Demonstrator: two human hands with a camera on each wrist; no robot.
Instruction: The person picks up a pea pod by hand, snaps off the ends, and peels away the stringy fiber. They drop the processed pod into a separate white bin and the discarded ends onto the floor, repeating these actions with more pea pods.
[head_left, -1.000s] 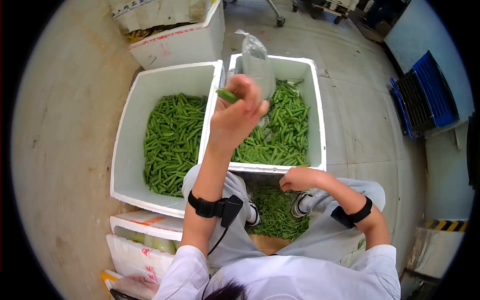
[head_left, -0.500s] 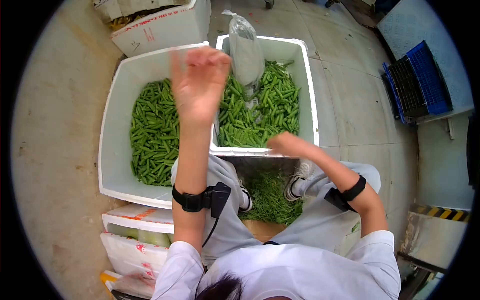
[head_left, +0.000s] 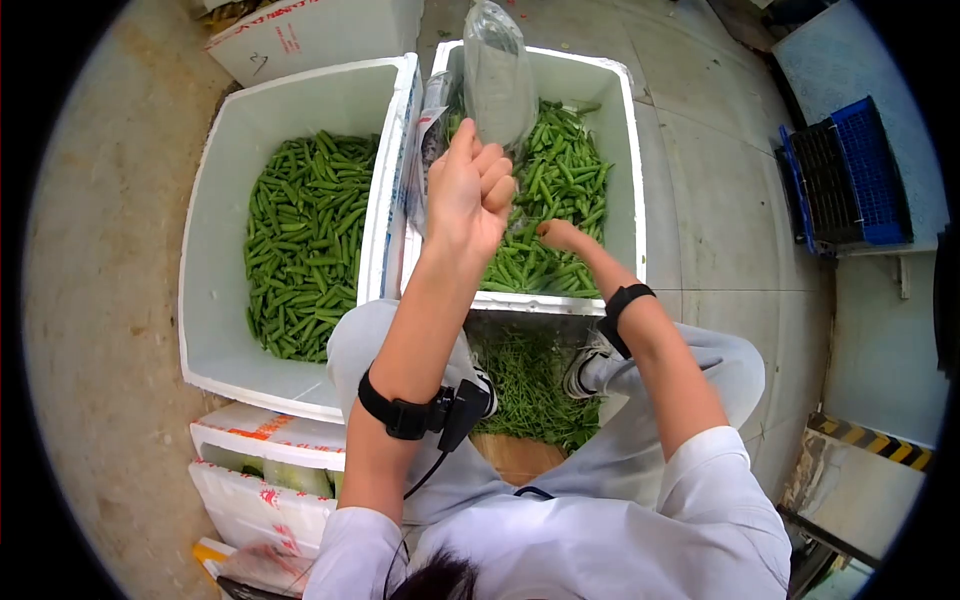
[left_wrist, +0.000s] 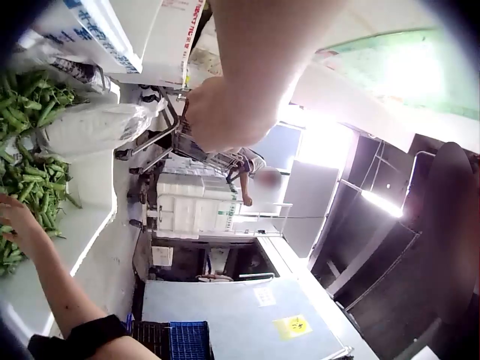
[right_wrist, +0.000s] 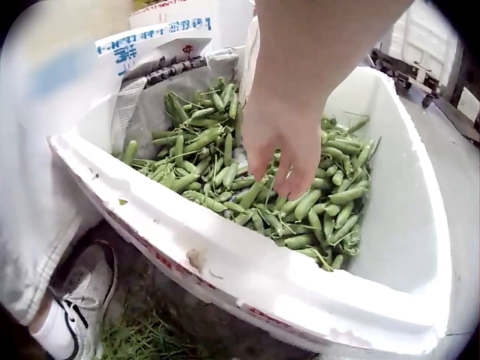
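Note:
My left hand [head_left: 470,192] is raised over the left part of the right foam box [head_left: 641,190], its fingers curled in and nothing visible in them. In the left wrist view, the same hand [left_wrist: 225,116] shows only its back. Reaching over the front rim, my right hand [head_left: 563,236] is low over the green pea pods [head_left: 565,160] in that box. The right wrist view shows this hand [right_wrist: 289,146] with its fingers pointing down, loosely bent, fingertips right at the pods [right_wrist: 307,217]. More pea pods [head_left: 305,240] fill the bottom of the left foam box [head_left: 205,270].
A clear plastic bag [head_left: 500,85] stands in the right box's back corner. Green trimmings [head_left: 530,385] lie on the floor between my shoes. More foam boxes [head_left: 265,500] stand at the lower left. Blue crates [head_left: 870,170] are at the right wall.
My left hand held a pea pod, swung over the left box with fingers spread, and is back over the right box without a visible pod. My right hand has moved forward into the right box.

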